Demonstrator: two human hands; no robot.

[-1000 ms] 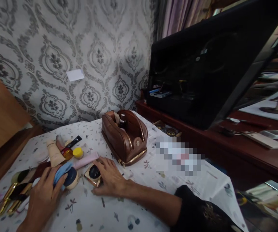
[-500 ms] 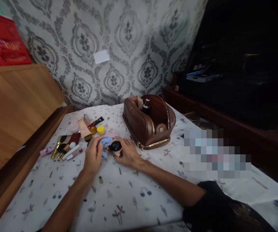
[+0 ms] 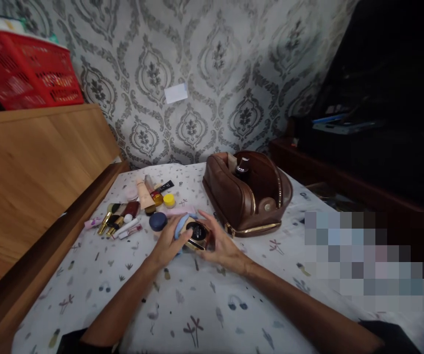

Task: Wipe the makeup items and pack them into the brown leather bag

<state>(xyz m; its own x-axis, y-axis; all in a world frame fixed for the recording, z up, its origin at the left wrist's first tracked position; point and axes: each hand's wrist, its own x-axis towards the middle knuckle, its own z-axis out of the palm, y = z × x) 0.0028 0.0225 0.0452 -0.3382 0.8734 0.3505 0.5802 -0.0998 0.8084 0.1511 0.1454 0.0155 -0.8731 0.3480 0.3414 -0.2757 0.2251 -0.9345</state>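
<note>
Between my hands, low over the table, is a round makeup compact [image 3: 198, 230] with a black centre on its lid and a gold-coloured edge. My left hand [image 3: 169, 241] presses a light blue cloth [image 3: 181, 225] against its left side, thumb across the lid. My right hand [image 3: 223, 246] grips the compact's right side between thumb and fingers. A dark blue round container [image 3: 157, 221] sits just left of my left hand. To the right stands a brown makeup bag [image 3: 230, 189], unzipped, with a dark bottle [image 3: 242, 168] with a silvery cap inside.
Cosmetics lie grouped at the left: a beige tube [image 3: 144, 193], a yellow-lidded jar [image 3: 169, 200], a black tube [image 3: 164, 186] and several gold-and-black tubes [image 3: 104, 223]. A red basket [image 3: 31, 69] rests on a wooden cabinet [image 3: 49, 162]. A blurred-out patch covers the table's right side.
The view has shifted left, so things appear further right. The compact has turned its lid more towards me, with the cloth now against its left side. The dark blue container has come into plain view.
</note>
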